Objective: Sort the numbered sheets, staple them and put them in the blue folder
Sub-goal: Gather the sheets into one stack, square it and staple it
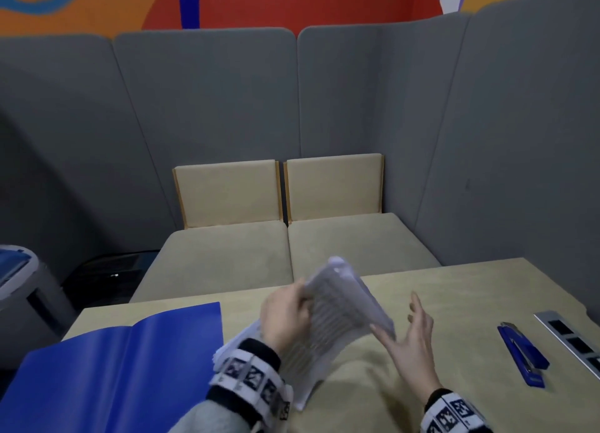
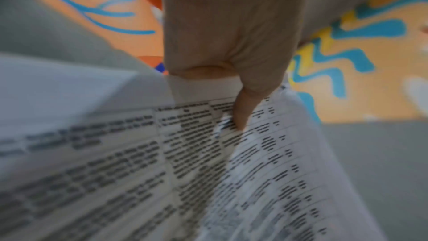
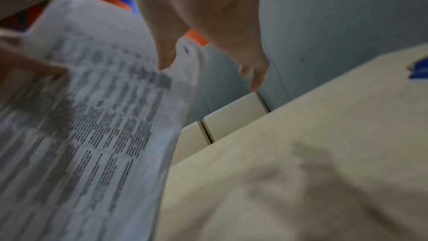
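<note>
A curled, flexing bundle of white printed sheets [image 1: 337, 309], covered in table lines and text, is pinched above the table [image 1: 454, 296] by the left hand [image 1: 285, 315]. The right hand [image 1: 410, 338] is spread wide beside them, thumb touching their edge. A glossy blue folder [image 1: 113, 364] lies open left of the hands, a blue stapler [image 1: 522, 354] to their right.

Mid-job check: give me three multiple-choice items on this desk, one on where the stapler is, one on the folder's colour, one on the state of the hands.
1. Where is the stapler?
A. on the desk, right of the hands
B. inside the folder
C. in the left hand

2. What colour is the folder?
A. red
B. blue
C. green

3. What holds the sheets?
A. nothing, they lie flat
B. the right hand alone
C. the left hand

Key: 1 A, it lies on the desk near the right edge. 2 B, it lies open and blue at left. 3 C, its thumb pinches them; the right hand is open beside them.
</note>
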